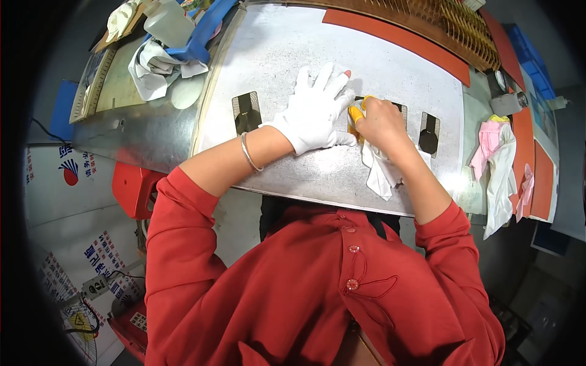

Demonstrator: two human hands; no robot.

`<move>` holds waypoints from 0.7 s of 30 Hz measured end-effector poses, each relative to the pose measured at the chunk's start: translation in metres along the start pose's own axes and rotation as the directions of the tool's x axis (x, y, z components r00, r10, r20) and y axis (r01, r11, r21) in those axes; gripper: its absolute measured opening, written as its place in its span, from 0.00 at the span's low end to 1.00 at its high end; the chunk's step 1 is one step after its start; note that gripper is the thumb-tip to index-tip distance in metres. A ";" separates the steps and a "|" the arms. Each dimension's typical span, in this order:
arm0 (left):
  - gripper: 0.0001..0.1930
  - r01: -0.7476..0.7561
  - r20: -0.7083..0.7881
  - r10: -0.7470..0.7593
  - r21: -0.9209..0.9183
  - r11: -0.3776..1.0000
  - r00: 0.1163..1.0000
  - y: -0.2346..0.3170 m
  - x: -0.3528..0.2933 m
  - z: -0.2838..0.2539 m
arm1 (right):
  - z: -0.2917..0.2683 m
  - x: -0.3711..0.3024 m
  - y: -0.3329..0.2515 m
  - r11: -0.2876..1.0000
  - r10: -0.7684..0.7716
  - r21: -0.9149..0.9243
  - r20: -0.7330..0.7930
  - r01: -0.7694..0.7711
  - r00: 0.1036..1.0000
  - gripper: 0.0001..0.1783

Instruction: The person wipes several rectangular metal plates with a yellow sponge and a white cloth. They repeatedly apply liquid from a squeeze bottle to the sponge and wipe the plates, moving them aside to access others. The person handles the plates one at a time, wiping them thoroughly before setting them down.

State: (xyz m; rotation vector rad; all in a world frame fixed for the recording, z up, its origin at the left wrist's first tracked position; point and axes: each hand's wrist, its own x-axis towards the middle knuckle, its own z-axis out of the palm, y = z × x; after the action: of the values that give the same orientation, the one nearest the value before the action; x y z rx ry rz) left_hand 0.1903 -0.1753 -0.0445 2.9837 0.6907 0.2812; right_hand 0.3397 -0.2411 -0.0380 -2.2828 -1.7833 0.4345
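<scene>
My left hand (pixel 317 110) wears a white glove, with one fingertip bare. It lies flat on the white-covered tabletop (pixel 287 174), fingers spread. My right hand (pixel 386 127) is bare except for yellow finger covers. It is closed on a white cloth (pixel 381 171), whose loose end trails toward the near edge. Beneath and between my hands a dark piece is mostly hidden. To the left of my gloved hand lies a thin dark plate with a mesh end (pixel 246 114). A similar dark meshed plate (pixel 430 133) rests right of my right hand.
A long red-orange strip (pixel 397 46) and a slotted wooden rack (pixel 452 30) line the far side. At far left, a blue tray (pixel 204 36) holds a translucent bottle (pixel 169 24) beside a white rag (pixel 152 70). Pink and white cloths (pixel 497 158) hang at right, near a metal container (pixel 510 102).
</scene>
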 end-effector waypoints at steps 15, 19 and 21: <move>0.54 -0.100 0.049 0.098 0.043 0.994 0.994 -0.003 0.004 -0.002 | 0.005 -0.047 -0.006 0.999 0.004 0.037 -0.008 -0.004 1.000 0.10; 0.55 -0.102 0.088 0.098 0.044 0.994 0.991 -0.003 0.005 -0.005 | 0.009 -0.064 -0.005 1.000 -0.018 0.018 0.023 0.018 1.000 0.11; 0.56 -0.115 0.085 0.112 0.031 0.993 0.990 -0.005 0.004 -0.007 | 0.007 -0.071 -0.007 1.000 -0.015 0.000 0.068 0.015 0.998 0.11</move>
State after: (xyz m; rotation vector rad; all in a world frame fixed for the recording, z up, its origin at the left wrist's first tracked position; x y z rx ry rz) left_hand 0.1904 -0.1684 -0.0372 3.0536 0.5245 0.1508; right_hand 0.3149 -0.3081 -0.0346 -2.2791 -1.8310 0.5153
